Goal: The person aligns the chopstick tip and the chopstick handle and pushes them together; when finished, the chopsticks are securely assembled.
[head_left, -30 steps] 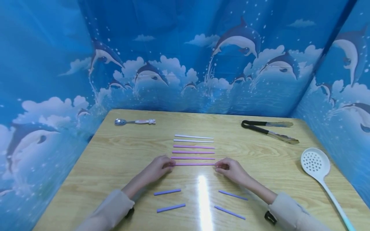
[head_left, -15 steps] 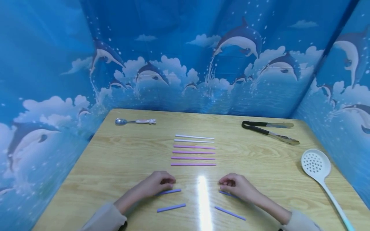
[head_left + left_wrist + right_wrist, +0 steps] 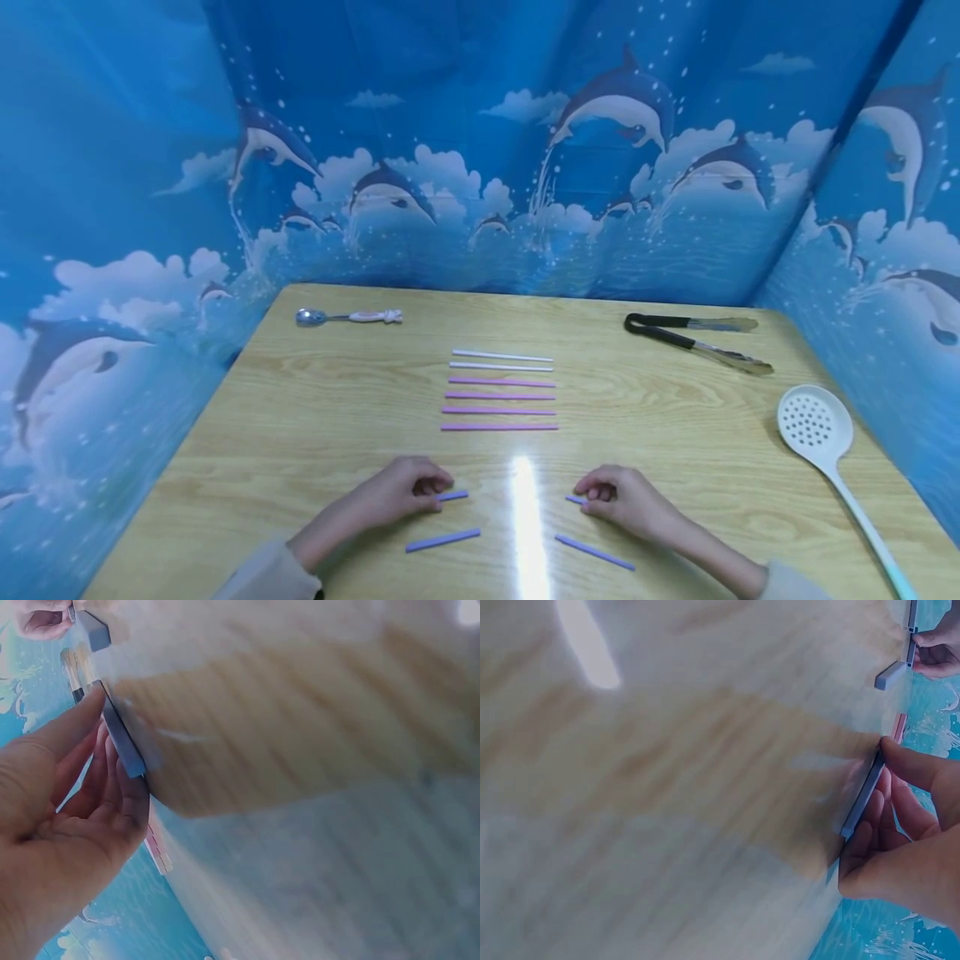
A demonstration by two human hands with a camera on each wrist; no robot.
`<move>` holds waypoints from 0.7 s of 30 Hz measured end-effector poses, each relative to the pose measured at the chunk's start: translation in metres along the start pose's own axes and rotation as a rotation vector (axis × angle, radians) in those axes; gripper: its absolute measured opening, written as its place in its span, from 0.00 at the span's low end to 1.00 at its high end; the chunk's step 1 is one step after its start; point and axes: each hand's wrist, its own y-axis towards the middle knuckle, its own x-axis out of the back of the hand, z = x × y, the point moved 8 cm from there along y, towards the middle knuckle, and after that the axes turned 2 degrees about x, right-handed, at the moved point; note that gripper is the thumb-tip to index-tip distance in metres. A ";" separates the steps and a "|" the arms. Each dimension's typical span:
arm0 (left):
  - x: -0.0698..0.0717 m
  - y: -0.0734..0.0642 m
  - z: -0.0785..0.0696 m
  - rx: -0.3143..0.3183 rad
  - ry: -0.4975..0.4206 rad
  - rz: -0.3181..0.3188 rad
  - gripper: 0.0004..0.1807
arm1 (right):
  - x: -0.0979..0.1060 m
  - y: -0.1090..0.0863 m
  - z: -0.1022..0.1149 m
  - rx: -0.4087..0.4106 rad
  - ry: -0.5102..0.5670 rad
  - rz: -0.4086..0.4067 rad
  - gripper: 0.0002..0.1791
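Observation:
My left hand pinches a short purple stick at the table's near left; the stick's right end shows past the fingers. In the left wrist view, the thumb presses one end and the fingers lie along it. Opposite, my right hand pinches a second short purple stick, whose left tip pokes out in the head view. Nearer the person lie two more purple sticks, one on the left and one on the right. Beyond the hands, longer pink sticks and white sticks, chopstick-like, lie in parallel rows.
On the wooden table, a spoon lies at the back left and black-handled tongs at the back right. A white slotted skimmer lies along the right side. A dolphin-print curtain stands behind the table.
Both hands have left the ends of the nearest pink stick and moved toward the person. That stick stays in its row. Each hand now has a short purple stick between its fingers.

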 end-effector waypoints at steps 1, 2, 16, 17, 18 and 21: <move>0.000 0.000 -0.001 -0.004 0.004 0.002 0.15 | 0.000 0.000 0.000 0.005 -0.003 -0.001 0.08; 0.000 0.000 -0.001 -0.006 0.010 0.003 0.15 | 0.000 0.000 0.001 0.008 -0.007 -0.002 0.08; 0.003 0.008 -0.004 0.058 -0.016 -0.035 0.13 | 0.005 0.008 0.011 -0.034 -0.002 -0.013 0.07; 0.004 0.009 -0.006 0.057 -0.022 -0.043 0.13 | 0.006 0.010 0.013 -0.029 -0.001 -0.017 0.08; 0.004 0.010 -0.008 0.052 -0.028 -0.052 0.12 | 0.006 0.012 0.016 -0.021 0.003 -0.022 0.08; 0.004 0.015 -0.016 0.032 -0.049 -0.073 0.11 | 0.006 0.017 0.024 0.001 0.014 -0.032 0.08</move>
